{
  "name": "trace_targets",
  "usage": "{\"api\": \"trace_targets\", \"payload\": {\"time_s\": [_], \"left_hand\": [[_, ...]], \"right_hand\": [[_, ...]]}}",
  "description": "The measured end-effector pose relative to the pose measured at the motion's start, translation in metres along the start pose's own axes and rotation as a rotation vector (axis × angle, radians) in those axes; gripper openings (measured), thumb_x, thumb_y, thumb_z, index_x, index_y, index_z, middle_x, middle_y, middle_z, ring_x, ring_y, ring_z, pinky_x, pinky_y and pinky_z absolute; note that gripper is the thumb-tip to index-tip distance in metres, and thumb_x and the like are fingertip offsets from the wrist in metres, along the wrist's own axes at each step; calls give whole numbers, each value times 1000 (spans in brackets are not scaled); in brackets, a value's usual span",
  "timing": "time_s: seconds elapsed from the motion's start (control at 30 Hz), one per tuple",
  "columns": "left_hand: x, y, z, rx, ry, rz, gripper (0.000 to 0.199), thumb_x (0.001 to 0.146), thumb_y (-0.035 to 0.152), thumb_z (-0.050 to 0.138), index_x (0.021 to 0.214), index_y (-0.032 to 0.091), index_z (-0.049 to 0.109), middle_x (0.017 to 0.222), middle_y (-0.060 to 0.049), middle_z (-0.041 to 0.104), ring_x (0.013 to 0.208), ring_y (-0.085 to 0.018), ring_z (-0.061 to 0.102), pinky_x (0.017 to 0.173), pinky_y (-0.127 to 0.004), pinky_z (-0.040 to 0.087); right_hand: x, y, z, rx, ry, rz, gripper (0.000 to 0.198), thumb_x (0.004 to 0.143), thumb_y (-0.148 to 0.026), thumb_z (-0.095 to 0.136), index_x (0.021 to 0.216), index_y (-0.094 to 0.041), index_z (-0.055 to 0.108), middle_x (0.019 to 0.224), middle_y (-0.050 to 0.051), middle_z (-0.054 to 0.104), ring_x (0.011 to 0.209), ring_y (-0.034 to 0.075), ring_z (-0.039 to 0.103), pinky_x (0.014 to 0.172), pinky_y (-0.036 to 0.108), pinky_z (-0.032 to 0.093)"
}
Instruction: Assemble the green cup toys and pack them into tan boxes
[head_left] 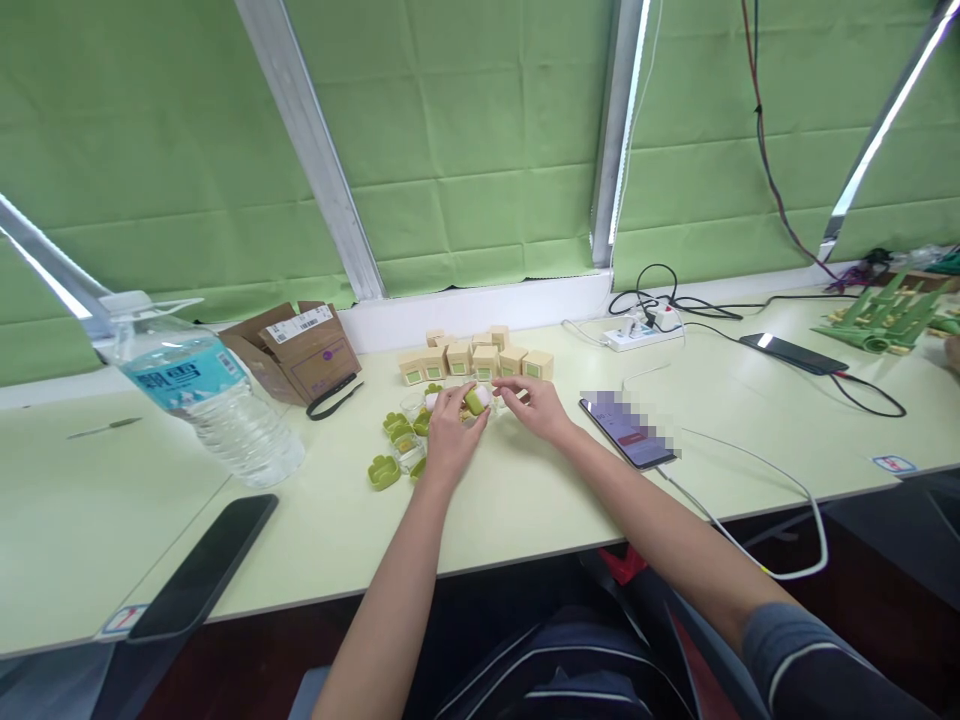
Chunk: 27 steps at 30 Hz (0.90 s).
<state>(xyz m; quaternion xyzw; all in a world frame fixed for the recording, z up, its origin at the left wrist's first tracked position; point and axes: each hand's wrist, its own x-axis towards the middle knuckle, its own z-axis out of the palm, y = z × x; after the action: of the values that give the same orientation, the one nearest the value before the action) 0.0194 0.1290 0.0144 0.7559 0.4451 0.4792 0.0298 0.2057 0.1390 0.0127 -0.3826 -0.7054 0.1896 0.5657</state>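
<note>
My left hand (452,432) is closed round a small green-and-white piece (476,400), held just above the table. Its white end faces my right hand (534,408), whose fingers are stretched out with the fingertips close beside it; whether they touch is hard to make out. Left of my left hand lie several green flower-shaped cups (384,472) and some clear plastic pieces (410,456), partly hidden by that hand. Behind both hands stand several small beige boxes (537,365) with green squares on their fronts.
On the left are a large water bottle (217,400), an opened cardboard box (307,355), a black strap (334,398) and a dark phone (206,565). To the right lie a lit phone (626,428) on a white cable, a power strip (645,335), another phone (795,355) and green parts (877,320).
</note>
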Motion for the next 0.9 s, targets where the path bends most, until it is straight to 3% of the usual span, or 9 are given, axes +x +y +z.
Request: {"api": "trace_targets", "payload": {"time_s": [0.2,0.47,0.67,0.9], "left_hand": [[0,1,-1,12,25,-12,45,83,21,74,126,23,62,117,-8,63,109,-24,63,98,-38,52],[0,-2,0,28,22,-2,45,83,20,74,126,22,62,117,-9,63,109,-24,64,98,-39,52],[-1,-3,1,37,-9,-12,44,82,20,74,125,22,63,118,-9,64,110,-24,64,99,-39,52],[-1,-3,1,51,-39,-16,44,82,20,74,124,23,63,117,-8,65,111,-25,63,98,-39,51]], "right_hand": [[1,10,0,-144,-45,33,22,89,-17,58,101,-22,76,103,4,77,80,14,68,68,24,55],[-2,14,1,-331,-289,103,33,90,-17,61,123,-20,69,118,9,66,71,11,65,89,32,52],[-5,15,0,-440,-384,151,37,90,-21,65,127,-24,67,115,9,61,76,13,63,86,29,51],[-5,18,1,-422,-374,159,31,90,-22,65,120,-23,68,116,7,59,72,12,62,86,30,50]]}}
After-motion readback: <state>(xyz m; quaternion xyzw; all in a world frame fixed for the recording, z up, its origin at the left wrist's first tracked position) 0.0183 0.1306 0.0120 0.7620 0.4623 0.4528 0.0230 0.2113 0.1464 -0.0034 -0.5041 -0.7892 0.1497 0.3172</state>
